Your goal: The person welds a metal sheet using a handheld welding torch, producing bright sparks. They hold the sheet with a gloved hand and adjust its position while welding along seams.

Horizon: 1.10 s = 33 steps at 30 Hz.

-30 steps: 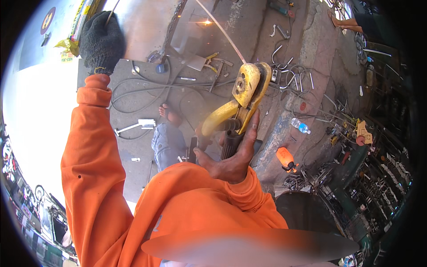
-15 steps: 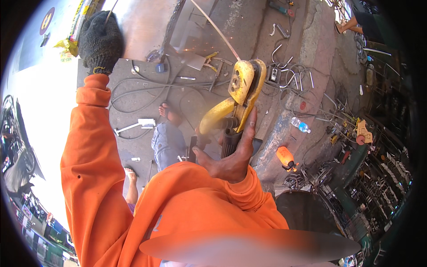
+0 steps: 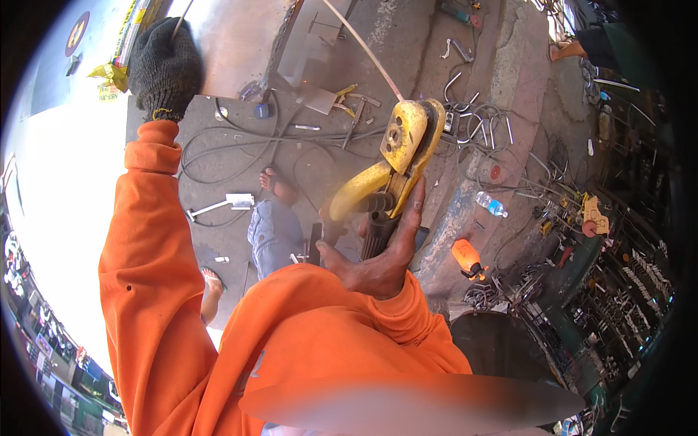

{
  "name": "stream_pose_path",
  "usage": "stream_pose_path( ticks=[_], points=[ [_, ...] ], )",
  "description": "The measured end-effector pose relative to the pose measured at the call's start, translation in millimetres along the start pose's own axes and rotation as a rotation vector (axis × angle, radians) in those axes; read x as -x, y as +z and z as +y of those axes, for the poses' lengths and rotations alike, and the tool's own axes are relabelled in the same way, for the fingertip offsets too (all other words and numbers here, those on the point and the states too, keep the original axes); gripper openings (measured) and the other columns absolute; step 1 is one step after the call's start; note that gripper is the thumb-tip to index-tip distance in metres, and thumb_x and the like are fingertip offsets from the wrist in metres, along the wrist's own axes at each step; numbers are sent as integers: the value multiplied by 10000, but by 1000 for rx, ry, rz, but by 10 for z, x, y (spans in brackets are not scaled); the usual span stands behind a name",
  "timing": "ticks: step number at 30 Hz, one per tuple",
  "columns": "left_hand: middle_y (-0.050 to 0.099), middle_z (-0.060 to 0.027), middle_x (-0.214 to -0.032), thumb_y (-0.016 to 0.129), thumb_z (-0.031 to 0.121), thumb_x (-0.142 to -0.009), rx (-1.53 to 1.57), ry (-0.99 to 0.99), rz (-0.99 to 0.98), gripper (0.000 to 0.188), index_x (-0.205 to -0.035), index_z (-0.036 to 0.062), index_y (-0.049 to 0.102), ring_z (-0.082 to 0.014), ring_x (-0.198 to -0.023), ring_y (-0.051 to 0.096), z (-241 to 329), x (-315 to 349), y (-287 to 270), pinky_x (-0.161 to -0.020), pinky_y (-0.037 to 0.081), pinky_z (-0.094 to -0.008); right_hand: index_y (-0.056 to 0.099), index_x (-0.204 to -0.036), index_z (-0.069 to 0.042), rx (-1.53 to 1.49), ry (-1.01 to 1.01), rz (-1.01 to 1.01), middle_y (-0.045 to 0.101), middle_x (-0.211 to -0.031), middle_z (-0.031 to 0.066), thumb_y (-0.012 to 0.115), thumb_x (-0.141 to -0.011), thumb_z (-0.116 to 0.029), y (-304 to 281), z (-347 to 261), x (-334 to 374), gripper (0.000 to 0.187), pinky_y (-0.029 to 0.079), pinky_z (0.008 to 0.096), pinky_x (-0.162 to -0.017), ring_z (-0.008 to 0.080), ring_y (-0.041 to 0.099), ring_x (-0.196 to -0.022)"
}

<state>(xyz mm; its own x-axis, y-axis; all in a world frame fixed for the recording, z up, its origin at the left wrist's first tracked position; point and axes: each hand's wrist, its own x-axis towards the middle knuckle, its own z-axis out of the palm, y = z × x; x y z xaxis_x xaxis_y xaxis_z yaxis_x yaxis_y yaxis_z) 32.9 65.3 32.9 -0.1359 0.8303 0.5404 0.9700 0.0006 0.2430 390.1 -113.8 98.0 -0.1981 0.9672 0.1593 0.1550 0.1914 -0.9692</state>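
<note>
Yellow clamp (image 3: 405, 136), held above floor (image 3: 400, 54) | likely hefty, stiff; take by black grip (image 3: 376, 237) | pale rod (image 3: 363, 49) in clamp, probably brittle | right hand (image 3: 382, 269): fingers wrapped round grip | gloved left hand (image 3: 166, 71): fingers closed on thin rod (image 3: 182, 19)

The head view looks steeply down from the wearer's own head, upright, through a wide fisheye lens that bends edges toward a dark round rim. The orange sweatshirt (image 3: 327, 327) fills the lower part at very close range; the left hand (image 3: 166, 69) and right hand (image 3: 382, 265) sit farther out, the floor (image 3: 414, 51) beyond.
</note>
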Motion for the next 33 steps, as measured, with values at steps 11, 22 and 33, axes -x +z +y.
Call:
stream_pose_path(
  ticks=[11, 22, 33],
  points=[
    [729, -169, -1130, 648, 298, -949, -4, -14, 11, 286, -1076, 70, 766, -390, -1059, 680, 27, 8, -20, -968, 525, -463, -33, -1610, 68, -78, 88, -13, 460, -1372, 233, 839, -634, 15, 12, 30, 74, 1309, 556, 351, -851, 272, 641, -1079],
    [716, -176, -1058, 669, 276, -951, -95, 94, 76, 261, -1074, 54, 732, -392, -1003, 674, -37, 3, 52, -876, 540, -459, -60, -1615, 52, -44, 132, -28, 442, -1417, 233, 860, -637, -2, 0, 16, 93, 1344, 560, 358, -883, 278, 625, -1134],
    [732, -170, -1106, 650, 296, -955, -16, -40, -10, 285, -1086, 66, 757, -382, -1059, 683, 70, -7, -37, -965, 525, -449, -37, -1608, 80, -42, -30, -17, 498, -1348, 223, 852, -617, -18, -4, 20, -15, 1335, 537, 305, -775, 259, 642, -1055]
  ],
)
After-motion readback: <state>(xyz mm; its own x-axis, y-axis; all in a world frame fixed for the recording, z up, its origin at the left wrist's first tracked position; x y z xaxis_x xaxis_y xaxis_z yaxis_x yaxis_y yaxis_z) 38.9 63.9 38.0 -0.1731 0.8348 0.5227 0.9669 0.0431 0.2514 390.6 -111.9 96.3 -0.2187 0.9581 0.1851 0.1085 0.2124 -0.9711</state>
